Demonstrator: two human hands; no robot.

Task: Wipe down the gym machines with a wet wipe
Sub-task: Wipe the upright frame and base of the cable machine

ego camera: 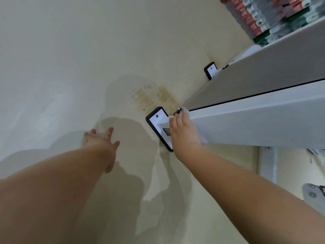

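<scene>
Right hand (182, 136), frame centre: fingers apparently flat, pressing the wet wipe (202, 139) onto the beam (255, 124) end. The beam's long axis runs rightward. Left hand (102, 140), lower left: fingers spread, empty.

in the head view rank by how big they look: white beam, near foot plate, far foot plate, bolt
1. white beam
2. near foot plate
3. far foot plate; farther off, so may truly match the near one
4. bolt

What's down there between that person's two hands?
Between the left hand and the right hand lies shadowed cream floor, then the machine's black-edged foot plate, as the head view shows.
</scene>
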